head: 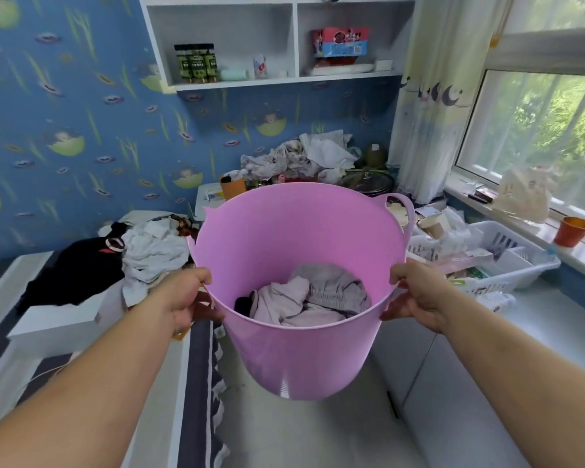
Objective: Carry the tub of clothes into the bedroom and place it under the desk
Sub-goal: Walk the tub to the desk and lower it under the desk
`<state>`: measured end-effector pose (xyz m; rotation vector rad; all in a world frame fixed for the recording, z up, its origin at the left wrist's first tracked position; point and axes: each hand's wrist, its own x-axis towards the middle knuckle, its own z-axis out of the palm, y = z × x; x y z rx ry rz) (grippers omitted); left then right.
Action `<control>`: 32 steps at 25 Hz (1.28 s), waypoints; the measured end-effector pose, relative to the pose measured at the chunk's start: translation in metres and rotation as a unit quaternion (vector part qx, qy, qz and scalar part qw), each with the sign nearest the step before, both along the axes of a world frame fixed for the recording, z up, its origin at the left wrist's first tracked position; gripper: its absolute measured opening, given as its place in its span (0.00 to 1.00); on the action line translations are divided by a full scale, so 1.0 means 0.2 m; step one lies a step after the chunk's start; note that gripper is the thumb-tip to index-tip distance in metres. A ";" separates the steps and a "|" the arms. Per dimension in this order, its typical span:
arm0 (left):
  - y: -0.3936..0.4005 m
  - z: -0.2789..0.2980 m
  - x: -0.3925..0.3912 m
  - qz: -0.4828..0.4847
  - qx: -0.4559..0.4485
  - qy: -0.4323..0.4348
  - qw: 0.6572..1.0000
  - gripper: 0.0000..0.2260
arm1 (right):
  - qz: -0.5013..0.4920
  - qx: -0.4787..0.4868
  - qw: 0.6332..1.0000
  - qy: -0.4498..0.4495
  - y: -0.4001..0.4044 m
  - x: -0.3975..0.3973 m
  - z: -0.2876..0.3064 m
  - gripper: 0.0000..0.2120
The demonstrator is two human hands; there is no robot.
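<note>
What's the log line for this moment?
tub: held up | left hand: rim | right hand: rim | clothes: inside

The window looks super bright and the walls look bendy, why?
In the head view, daylight floods through the window, washing out the leaves outside; the wide-angle lens bows straight lines like the shelf edges; the pink tub and both hands stay fairly sharp, while the wallpaper at the left edge looks soft and smeared.

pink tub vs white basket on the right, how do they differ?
The pink tub is round with solid walls; the white basket is rectangular with slotted sides. The tub is held up, the left hand and right hand gripping its rim; the basket rests by the window. The tub holds clothes, the basket papers and packets. Both are open-topped plastic.
</note>
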<state>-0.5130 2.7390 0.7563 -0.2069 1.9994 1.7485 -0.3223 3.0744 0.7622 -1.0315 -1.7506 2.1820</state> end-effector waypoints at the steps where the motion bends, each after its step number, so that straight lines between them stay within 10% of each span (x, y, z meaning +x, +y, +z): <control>1: 0.00 -0.02 -0.04 0.001 0.000 0.000 1.000 0.17 | -0.002 0.002 1.000 -0.003 0.00 -0.04 -0.01 0.19; 32: 0.05 -0.61 -1.01 0.033 -0.005 -0.058 0.998 0.12 | 0.002 -0.003 0.999 -0.045 0.07 -1.06 -0.62 0.29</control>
